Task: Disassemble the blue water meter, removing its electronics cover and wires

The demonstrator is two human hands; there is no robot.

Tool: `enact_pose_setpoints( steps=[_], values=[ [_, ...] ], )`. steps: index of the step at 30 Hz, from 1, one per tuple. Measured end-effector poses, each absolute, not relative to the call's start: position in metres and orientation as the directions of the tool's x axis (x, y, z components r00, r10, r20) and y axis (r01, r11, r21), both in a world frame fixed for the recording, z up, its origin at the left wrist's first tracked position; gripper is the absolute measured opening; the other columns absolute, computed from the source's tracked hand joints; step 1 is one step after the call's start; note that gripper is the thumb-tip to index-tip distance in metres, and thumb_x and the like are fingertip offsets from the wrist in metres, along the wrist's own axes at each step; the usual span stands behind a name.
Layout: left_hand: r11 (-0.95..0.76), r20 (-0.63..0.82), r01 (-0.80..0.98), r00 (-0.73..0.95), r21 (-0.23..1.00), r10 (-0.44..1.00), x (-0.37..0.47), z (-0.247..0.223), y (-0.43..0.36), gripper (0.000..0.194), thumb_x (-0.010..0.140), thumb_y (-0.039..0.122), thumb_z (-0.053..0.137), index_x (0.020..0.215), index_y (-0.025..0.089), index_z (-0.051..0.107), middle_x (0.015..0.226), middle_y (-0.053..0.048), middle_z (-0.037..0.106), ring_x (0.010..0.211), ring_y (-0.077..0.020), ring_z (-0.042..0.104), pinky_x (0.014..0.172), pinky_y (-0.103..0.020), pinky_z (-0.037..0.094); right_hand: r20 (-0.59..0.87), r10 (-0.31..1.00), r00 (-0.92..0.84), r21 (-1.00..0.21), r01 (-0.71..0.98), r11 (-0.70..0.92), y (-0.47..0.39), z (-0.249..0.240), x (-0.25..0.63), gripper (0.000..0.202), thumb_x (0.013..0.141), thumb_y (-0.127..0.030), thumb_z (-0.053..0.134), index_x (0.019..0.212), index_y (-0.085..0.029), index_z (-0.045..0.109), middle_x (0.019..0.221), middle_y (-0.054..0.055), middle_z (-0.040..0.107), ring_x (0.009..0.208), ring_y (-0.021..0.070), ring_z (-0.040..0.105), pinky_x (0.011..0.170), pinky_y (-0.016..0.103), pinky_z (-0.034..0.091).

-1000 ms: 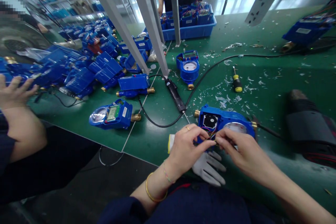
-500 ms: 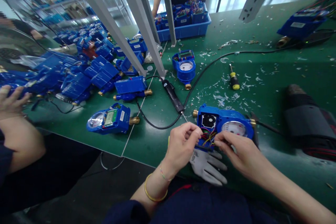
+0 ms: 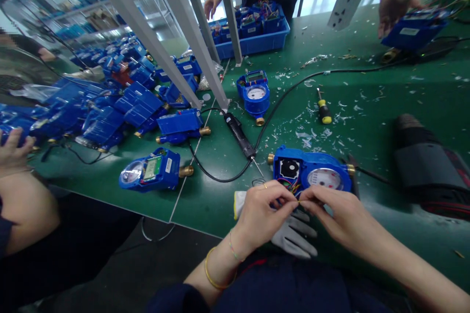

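A blue water meter (image 3: 325,160) with brass ends lies on its back in front of me, its compartment uncovered and coloured wires (image 3: 293,186) coming out. My left hand (image 3: 267,208) pinches a thin yellow wire at the near edge of the meter. Thumb and forefinger of my right hand (image 3: 332,208) close on the same yellow wire, fingertips almost touching those of the left. Below both hands lies a grey-white work glove (image 3: 293,238), partly covered. An electric screwdriver (image 3: 239,134) rests to the left, its bit pointing toward my left hand.
A yellow-black screwdriver (image 3: 323,110) and a heat gun (image 3: 422,161) lie to the right. More meters (image 3: 152,171) stand left, with a large pile behind. Metal posts (image 3: 187,24) rise beside a blue crate (image 3: 253,44). A co-worker's hand (image 3: 398,7) reaches a meter at far right.
My left hand has moved right, bringing its fingertips against my right hand's at the yellow wire. Across the table, a co-worker's hand has come down to the far-right meter.
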State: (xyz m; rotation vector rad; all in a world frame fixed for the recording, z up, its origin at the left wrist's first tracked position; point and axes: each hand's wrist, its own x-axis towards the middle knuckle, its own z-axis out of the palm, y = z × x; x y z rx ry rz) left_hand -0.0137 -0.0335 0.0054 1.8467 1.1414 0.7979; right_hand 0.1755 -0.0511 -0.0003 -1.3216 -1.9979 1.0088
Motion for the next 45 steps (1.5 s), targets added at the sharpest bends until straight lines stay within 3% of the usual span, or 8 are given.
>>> enact_pose_setpoints(
  steps=[8,10,16,20,24,31,39,45],
  values=[
    [-0.827,0.598,0.393,0.572,0.402,0.562,-0.024,-0.015,-0.041,0.023,0.09,0.005,0.05,0.1,0.015,0.068,0.089,-0.007,0.076,0.079,-0.0154,0.07,0.074,-0.027,0.057,-0.347,0.85,-0.396,-0.934,0.228,-0.275,-0.05,0.001,0.167,0.042,0.091,-0.056,0.049,0.075,-0.017,0.053,0.063,0.0,0.053,0.057,0.0116,0.05,0.053,0.023,0.04],
    [-0.836,0.614,0.364,0.568,0.41,0.548,-0.023,-0.012,-0.043,0.024,0.09,0.004,0.049,0.1,0.015,0.068,0.091,-0.007,0.076,0.08,-0.0153,0.07,0.076,-0.027,0.057,-0.372,0.815,-0.445,-0.928,0.157,-0.338,-0.049,0.002,0.167,0.046,0.089,-0.061,0.05,0.075,-0.017,0.05,0.062,-0.001,0.05,0.055,0.011,0.048,0.052,0.023,0.04],
    [-0.075,0.043,0.175,0.184,0.982,0.982,-0.018,0.009,-0.04,0.013,0.087,0.021,0.066,0.075,0.016,0.063,0.071,0.0,0.063,0.066,-0.0104,0.057,0.062,-0.021,0.048,0.147,0.929,-0.34,-0.848,0.44,0.296,-0.056,0.003,0.163,0.024,0.1,-0.027,0.042,0.085,-0.017,0.058,0.078,0.003,0.061,0.07,0.0115,0.055,0.065,0.023,0.043],
    [0.121,-0.121,0.01,0.082,0.993,0.989,-0.033,0.018,-0.03,0.018,0.09,0.03,0.063,0.079,0.016,0.059,0.066,0.005,0.053,0.056,-0.0067,0.044,0.054,-0.018,0.038,0.345,0.874,-0.343,-0.717,0.504,0.481,-0.058,-0.001,0.165,0.015,0.097,-0.017,0.046,0.093,-0.018,0.06,0.083,0.002,0.065,0.074,0.0107,0.062,0.068,0.021,0.046],
    [0.014,-0.078,0.225,0.28,0.974,0.957,-0.04,0.022,-0.03,0.036,0.097,0.034,0.053,0.065,0.016,0.058,0.062,0.003,0.051,0.061,-0.0087,0.046,0.06,-0.021,0.039,0.283,0.895,-0.345,-0.745,0.509,0.431,-0.055,-0.002,0.169,0.014,0.097,-0.017,0.047,0.091,-0.019,0.06,0.082,0.001,0.065,0.071,0.0093,0.061,0.066,0.02,0.047],
    [-0.006,-0.116,0.283,0.414,0.959,0.903,-0.021,0.015,-0.035,0.008,0.081,0.02,0.072,0.088,0.018,0.076,0.095,-0.005,0.069,0.082,-0.0137,0.062,0.061,-0.02,0.043,0.378,0.846,-0.376,-0.719,0.457,0.524,-0.052,-0.005,0.173,0.011,0.096,-0.01,0.049,0.097,-0.02,0.055,0.085,-0.002,0.062,0.075,0.0061,0.061,0.071,0.015,0.047],
    [0.402,-0.369,0.029,0.463,0.915,0.806,-0.015,0.008,-0.028,0.013,0.077,0.024,0.075,0.082,0.013,0.073,0.073,-0.002,0.069,0.064,-0.0102,0.06,0.066,-0.022,0.047,0.426,0.827,-0.367,-0.686,0.465,0.559,-0.047,-0.011,0.179,0.013,0.094,-0.008,0.051,0.094,-0.02,0.056,0.084,-0.001,0.064,0.075,0.0073,0.063,0.071,0.016,0.05],
    [0.467,-0.386,-0.042,0.502,0.883,0.774,-0.014,0.007,-0.025,0.019,0.076,0.03,0.077,0.08,0.013,0.07,0.07,-0.002,0.068,0.066,-0.0104,0.064,0.069,-0.022,0.051,0.456,0.807,-0.375,-0.686,0.43,0.588,-0.045,-0.012,0.179,0.016,0.093,-0.005,0.049,0.094,-0.019,0.056,0.083,0.0,0.066,0.074,0.0079,0.063,0.07,0.016,0.051]
  ],
)
